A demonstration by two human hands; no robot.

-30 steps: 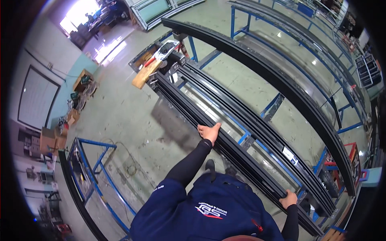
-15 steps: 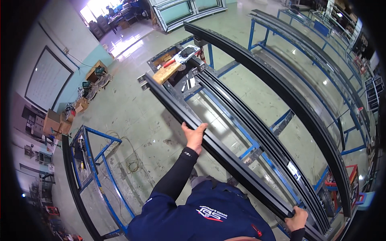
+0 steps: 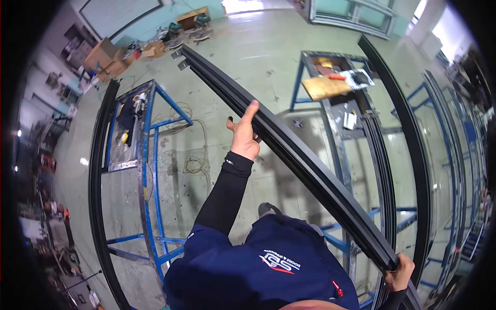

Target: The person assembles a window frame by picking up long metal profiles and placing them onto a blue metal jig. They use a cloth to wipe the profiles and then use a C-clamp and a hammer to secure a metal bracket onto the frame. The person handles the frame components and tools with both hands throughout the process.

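A long dark grey metal profile (image 3: 305, 157) runs slantwise in front of me, from the far left down to the near right. My left hand (image 3: 245, 135) grips it toward its far part, thumb over the top and fingers partly hidden underneath. Close to the lower right, my right hand (image 3: 400, 273) is closed round the near part of the same profile. Two small metal brackets (image 3: 183, 64) stick out at its far end. The profile is held up off the floor, between two blue-framed benches.
At left, a blue bench frame (image 3: 146, 206) carries a long black profile (image 3: 96, 191). The right bench (image 3: 338, 129) bears a wooden board (image 3: 321, 89), a small white piece (image 3: 350, 121) and more dark profiles (image 3: 383, 170). Cardboard boxes (image 3: 103, 56) stand by the far wall; a cable (image 3: 195, 165) lies on the floor.
My view has turned left, and both hands have carried the profile away from the right bench. Its far end now points toward the left bench and the wall boxes.
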